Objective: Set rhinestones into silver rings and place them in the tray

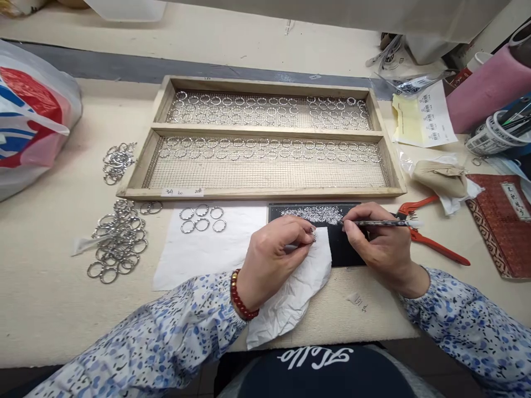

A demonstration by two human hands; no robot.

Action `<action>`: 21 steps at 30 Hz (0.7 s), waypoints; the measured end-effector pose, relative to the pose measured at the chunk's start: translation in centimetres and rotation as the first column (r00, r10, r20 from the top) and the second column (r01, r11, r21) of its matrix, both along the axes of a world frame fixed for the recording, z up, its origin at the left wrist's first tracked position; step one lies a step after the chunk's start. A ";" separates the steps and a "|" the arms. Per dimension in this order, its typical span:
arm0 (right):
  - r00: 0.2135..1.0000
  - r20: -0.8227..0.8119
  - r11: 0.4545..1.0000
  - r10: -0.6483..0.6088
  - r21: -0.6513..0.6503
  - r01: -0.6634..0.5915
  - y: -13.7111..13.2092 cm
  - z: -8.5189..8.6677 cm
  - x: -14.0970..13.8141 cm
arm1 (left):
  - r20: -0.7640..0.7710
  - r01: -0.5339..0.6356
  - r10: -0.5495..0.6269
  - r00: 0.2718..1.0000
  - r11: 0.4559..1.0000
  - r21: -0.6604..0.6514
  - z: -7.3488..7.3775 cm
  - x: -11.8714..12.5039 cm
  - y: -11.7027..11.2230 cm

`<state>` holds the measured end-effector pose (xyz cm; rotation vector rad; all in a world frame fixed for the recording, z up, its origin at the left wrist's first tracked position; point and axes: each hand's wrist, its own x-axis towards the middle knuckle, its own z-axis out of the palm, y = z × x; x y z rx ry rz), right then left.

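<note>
My left hand pinches a small silver ring between thumb and fingers, above a crumpled white tissue. In my right hand is a thin patterned pen-like stick, its tip pointing left toward the ring. Behind both hands lies a black tray with a heap of tiny sparkling stones along its far part. Several silver rings sit in two rows on a white sheet to the left. The tip of the stick is too small to make out.
A wooden frame with mesh holds rows of rings at the back. Loose ring piles lie left, near a plastic bag. Orange-handled pliers, a red booklet and a cup of pens stand right.
</note>
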<state>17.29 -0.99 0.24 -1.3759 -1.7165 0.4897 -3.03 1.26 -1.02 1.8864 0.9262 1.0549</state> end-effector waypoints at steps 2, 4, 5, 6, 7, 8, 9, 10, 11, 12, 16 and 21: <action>0.998 -0.061 1.000 -0.002 -0.028 0.000 -0.1 0.3 -0.1 | 0.002 -0.002 0.002 1.000 1.000 -0.004 0.0 0.0 0.0; 0.985 -0.173 0.997 0.016 -0.076 -0.029 -0.3 0.5 -0.2 | 0.006 0.002 -0.002 1.000 1.000 -0.008 -0.1 0.0 0.0; 0.969 -0.246 0.993 0.032 -0.105 -0.059 -0.4 0.5 -0.2 | 0.010 0.003 -0.003 1.000 1.000 -0.007 -0.1 0.1 0.0; 0.944 -0.326 0.987 0.047 -0.133 -0.095 -0.6 0.4 -0.3 | 0.011 0.004 -0.004 1.000 1.000 -0.006 -0.1 0.1 0.0; 0.913 -0.404 0.978 0.059 -0.162 -0.135 -0.6 0.3 -0.3 | 0.010 0.003 -0.003 1.000 1.000 -0.003 -0.1 0.1 -0.1; 0.878 -0.474 0.967 0.064 -0.187 -0.172 -0.7 0.2 -0.4 | 0.007 0.002 -0.002 1.000 1.000 0.001 -0.1 0.1 -0.1; 0.847 -0.529 0.957 0.063 -0.210 -0.202 -0.8 0.0 -0.4 | 0.003 0.001 -0.001 1.000 1.000 0.008 0.0 0.1 -0.1; 0.821 -0.568 0.947 0.057 -0.229 -0.225 -0.8 -0.2 -0.4 | 0.000 0.001 -0.001 1.000 1.000 0.016 0.0 0.2 -0.1; 0.802 -0.595 0.940 0.051 -0.243 -0.240 -0.8 -0.3 -0.5 | -0.004 0.003 -0.003 1.000 1.000 0.026 0.0 0.2 -0.1; 0.791 -0.610 0.935 0.044 -0.253 -0.247 -0.8 -0.4 -0.5 | -0.007 0.004 -0.004 1.000 0.999 0.038 0.0 0.2 0.0; 0.781 -0.624 0.930 0.030 -0.268 -0.250 -0.8 -0.3 -0.6 | -0.012 0.010 -0.009 1.000 0.997 0.080 0.0 0.3 0.0; 0.791 -0.611 0.928 0.019 -0.284 -0.242 -0.7 -0.3 -0.7 | -0.010 0.012 -0.011 1.000 0.997 0.072 -0.1 0.3 0.0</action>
